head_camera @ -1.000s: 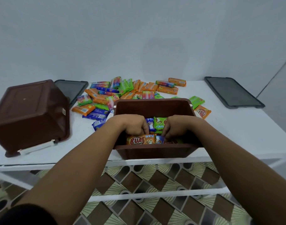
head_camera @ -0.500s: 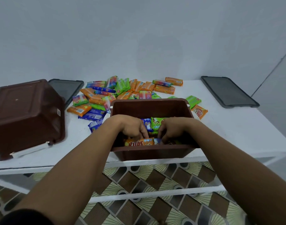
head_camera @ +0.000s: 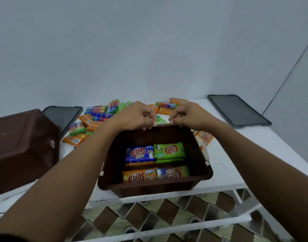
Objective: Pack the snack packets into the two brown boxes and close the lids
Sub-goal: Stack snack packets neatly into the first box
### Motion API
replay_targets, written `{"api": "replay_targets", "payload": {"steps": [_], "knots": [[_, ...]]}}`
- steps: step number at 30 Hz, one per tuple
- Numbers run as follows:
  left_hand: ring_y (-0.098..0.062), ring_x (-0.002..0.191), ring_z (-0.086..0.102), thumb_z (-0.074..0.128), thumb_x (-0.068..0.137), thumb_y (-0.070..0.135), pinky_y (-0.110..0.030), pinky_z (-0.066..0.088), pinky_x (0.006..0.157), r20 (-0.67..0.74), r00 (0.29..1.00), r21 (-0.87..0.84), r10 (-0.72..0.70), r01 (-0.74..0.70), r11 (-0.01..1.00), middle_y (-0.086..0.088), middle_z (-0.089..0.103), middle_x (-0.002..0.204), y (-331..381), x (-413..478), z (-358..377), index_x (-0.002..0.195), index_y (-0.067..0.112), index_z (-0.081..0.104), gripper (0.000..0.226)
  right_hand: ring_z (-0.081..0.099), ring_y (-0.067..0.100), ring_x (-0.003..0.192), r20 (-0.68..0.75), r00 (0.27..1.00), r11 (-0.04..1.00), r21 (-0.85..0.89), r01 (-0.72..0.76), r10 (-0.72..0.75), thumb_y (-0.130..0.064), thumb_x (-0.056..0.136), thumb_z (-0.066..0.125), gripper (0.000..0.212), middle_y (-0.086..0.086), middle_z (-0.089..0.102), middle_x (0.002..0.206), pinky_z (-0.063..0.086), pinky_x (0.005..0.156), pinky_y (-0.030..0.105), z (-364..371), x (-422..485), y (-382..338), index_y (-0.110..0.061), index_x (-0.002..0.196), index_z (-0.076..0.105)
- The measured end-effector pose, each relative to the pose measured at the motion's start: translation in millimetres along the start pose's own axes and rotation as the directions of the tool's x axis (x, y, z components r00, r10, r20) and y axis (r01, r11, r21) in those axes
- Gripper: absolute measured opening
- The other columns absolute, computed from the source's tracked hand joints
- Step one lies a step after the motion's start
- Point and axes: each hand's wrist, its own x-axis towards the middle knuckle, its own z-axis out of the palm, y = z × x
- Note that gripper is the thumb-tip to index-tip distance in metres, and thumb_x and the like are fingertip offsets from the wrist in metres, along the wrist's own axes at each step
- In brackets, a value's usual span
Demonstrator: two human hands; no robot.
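Note:
The open brown box (head_camera: pixel 200 154) stands at the table's front edge. Several snack packets lie flat inside it, among them a blue packet (head_camera: pixel 140 153), a green packet (head_camera: pixel 169 151) and an orange packet (head_camera: pixel 139 176). My left hand (head_camera: pixel 135 116) and my right hand (head_camera: pixel 191 114) hover side by side over the box's far rim. Their fingers are curled, with the tips at the rim, and no packet shows in either. Behind the hands lies the loose pile of snack packets (head_camera: pixel 95 117). The second brown box (head_camera: pixel 22 147) lies tipped over at the left.
Two dark lids lie flat on the white table, one lid (head_camera: pixel 62 114) at the back left and the other lid (head_camera: pixel 237 110) at the back right. An orange packet (head_camera: pixel 204 137) lies right of the box. A wall stands close behind the table. Patterned floor shows below.
Both hands have come up out of the box and moved forward to its far rim. The packets they were pressing now lie uncovered inside. The camera has shifted up and forward.

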Motion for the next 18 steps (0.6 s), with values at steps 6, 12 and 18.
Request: {"api": "replay_targets", "payload": {"steps": [6, 12, 18], "knots": [[-0.012, 0.061, 0.069, 0.079, 0.087, 0.018, -0.022, 0.055, 0.058, -0.211, 0.977, 0.002, 0.006, -0.005, 1.000, -0.005, 0.075, 0.071, 11, 51, -7, 0.085, 0.010, 0.076, 0.009, 0.060, -0.009, 0.063, -0.168, 0.986, 1.000, 0.009, 0.000, 0.002, -0.017, 0.082, 0.080, 0.005, -0.008, 0.069, 0.067, 0.046, 0.062, 0.020, -45, 38, 34, -0.013, 0.085, 0.078], [-0.008, 0.062, 0.066, 0.075, 0.088, 0.012, -0.024, 0.054, 0.065, -0.295, 0.955, 0.038, -0.037, 0.050, 0.998, 0.006, 0.072, 0.070, 6, 114, -8, 0.085, 0.016, 0.077, 0.006, 0.057, -0.001, 0.057, -0.192, 0.981, 0.999, -0.050, -0.020, 0.010, -0.017, 0.084, 0.076, 0.003, -0.003, 0.071, 0.073, 0.041, 0.048, 0.014, -77, 83, 75, -0.019, 0.085, 0.078], [-0.004, 0.077, 0.065, 0.067, 0.091, 0.006, -0.019, 0.049, 0.070, -0.272, 0.959, 0.154, -0.076, 0.122, 0.981, 0.010, 0.070, 0.086, -2, 178, 2, 0.091, 0.021, 0.077, 0.018, 0.066, 0.010, 0.070, -0.138, 0.990, 0.996, -0.074, -0.040, 0.030, -0.019, 0.082, 0.077, 0.004, -0.005, 0.073, 0.079, 0.053, 0.054, 0.022, -92, 131, 115, -0.022, 0.080, 0.077]]}}
